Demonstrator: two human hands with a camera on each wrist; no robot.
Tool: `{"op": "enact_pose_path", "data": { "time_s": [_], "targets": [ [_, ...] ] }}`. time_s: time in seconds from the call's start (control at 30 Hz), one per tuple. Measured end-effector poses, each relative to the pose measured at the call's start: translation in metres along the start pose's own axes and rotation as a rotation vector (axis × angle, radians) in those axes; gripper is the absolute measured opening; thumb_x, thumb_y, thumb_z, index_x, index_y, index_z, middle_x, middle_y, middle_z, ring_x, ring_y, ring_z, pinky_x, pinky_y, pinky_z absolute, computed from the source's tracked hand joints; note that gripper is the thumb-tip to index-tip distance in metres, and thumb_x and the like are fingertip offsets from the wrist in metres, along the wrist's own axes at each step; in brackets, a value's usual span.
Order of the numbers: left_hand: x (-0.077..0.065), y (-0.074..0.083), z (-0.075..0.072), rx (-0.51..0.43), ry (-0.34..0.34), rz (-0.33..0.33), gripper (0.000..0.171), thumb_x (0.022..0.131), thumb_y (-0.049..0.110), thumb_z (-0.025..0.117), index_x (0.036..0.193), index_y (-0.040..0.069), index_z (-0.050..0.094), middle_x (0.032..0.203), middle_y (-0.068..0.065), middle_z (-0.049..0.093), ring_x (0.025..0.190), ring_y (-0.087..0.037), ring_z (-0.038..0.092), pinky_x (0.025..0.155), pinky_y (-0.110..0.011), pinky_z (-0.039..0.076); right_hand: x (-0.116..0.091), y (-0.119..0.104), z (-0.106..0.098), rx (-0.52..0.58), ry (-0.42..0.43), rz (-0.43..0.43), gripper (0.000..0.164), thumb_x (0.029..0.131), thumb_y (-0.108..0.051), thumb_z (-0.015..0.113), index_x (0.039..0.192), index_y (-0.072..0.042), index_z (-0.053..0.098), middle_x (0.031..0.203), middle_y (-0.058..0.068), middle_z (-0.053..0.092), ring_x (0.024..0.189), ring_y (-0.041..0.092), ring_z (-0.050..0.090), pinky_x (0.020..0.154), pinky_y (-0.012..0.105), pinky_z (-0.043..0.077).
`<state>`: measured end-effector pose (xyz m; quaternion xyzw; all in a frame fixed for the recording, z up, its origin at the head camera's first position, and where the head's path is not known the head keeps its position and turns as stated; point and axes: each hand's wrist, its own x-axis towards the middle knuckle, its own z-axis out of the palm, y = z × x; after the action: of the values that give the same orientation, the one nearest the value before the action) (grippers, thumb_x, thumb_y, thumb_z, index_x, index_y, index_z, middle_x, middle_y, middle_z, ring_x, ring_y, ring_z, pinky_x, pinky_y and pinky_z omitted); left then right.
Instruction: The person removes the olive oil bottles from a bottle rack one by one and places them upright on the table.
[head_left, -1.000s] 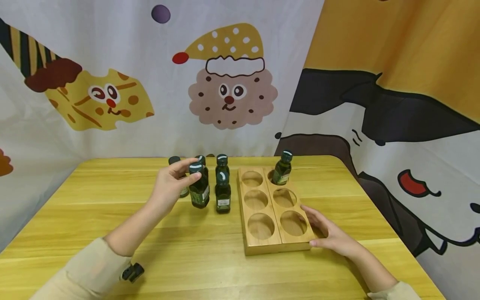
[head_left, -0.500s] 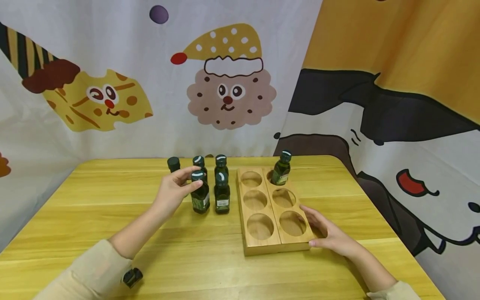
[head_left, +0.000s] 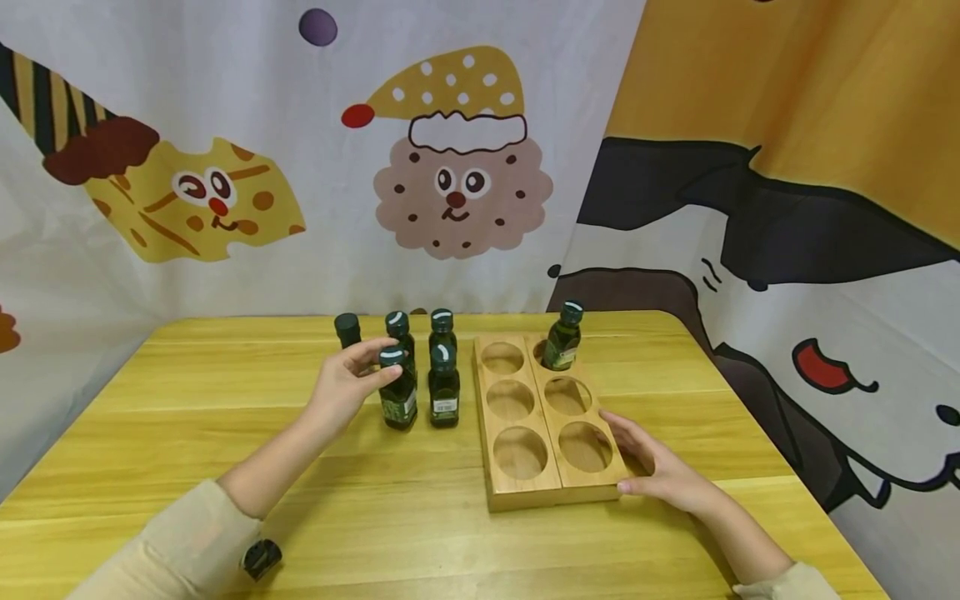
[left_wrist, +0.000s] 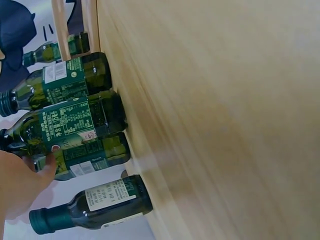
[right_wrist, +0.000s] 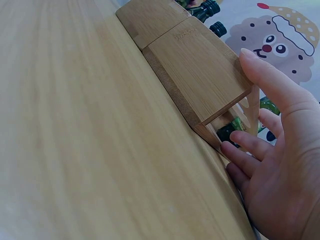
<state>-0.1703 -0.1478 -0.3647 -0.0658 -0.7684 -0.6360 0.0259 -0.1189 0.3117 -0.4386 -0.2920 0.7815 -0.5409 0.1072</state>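
My left hand [head_left: 347, 379] pinches a dark green glass bottle [head_left: 399, 404] by its cap, thumb on the near side and fingers behind. That bottle [left_wrist: 65, 125] is upright, its base at or close to the table. Beside it stands a matching bottle [head_left: 445, 396]. More bottles stand behind, partly hidden, including one with a plain dark cap [head_left: 347, 328] at the left. My right hand [head_left: 663, 475] rests against a wooden rack [head_left: 555, 492], its thumb at the near right corner [right_wrist: 245, 87] and its loosely bent fingers along the right side.
The rack has two rows of round holes; one bottle [head_left: 563, 342] leans slightly in the far right hole. A patterned cloth [head_left: 465, 192] hangs behind the table's far edge. A small black device [head_left: 262, 559] sits by the left sleeve.
My left hand has brought the bottle lower and slightly toward me, beside the front standing bottle, then shifted it a little left. The right hand and the rack look unmoved.
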Motion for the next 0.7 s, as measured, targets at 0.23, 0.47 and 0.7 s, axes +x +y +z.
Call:
{"op": "enact_pose_path", "data": {
  "time_s": [0.23,0.47,0.7],
  "targets": [
    [-0.0006,-0.0025,-0.0012,0.005,-0.007,0.003,0.044,0.086,0.018,0.074,0.127,0.009,0.062,0.122,-0.007,0.064,0.104,-0.017,0.056,0.084,-0.028,0.049,-0.0002,-0.0004,-0.0003,-0.001,0.0,-0.01,0.085,0.083,0.003,0.069,0.153,-0.01,0.022,0.153,0.023,0.022,0.132,0.009,0.035,0.103,0.016,0.026],
    [-0.0021,-0.0013,-0.0033,0.025,-0.025,-0.003,0.046,0.087,0.022,0.073,0.129,0.01,0.06,0.128,-0.007,0.06,0.106,-0.019,0.052,0.087,-0.032,0.046,0.0002,-0.0021,-0.0004,-0.009,0.005,-0.008,0.085,0.083,0.002,0.069,0.153,-0.01,0.023,0.153,0.023,0.022,0.132,0.006,0.035,0.104,0.016,0.026],
    [-0.002,0.0004,-0.0049,0.053,-0.042,-0.004,0.049,0.087,0.026,0.073,0.131,0.011,0.059,0.13,-0.006,0.059,0.107,-0.02,0.053,0.089,-0.035,0.046,0.0006,-0.0018,-0.0001,-0.007,-0.004,-0.013,0.085,0.083,0.002,0.069,0.153,-0.01,0.022,0.154,0.022,0.021,0.133,0.007,0.034,0.104,0.016,0.026]
  ]
}}
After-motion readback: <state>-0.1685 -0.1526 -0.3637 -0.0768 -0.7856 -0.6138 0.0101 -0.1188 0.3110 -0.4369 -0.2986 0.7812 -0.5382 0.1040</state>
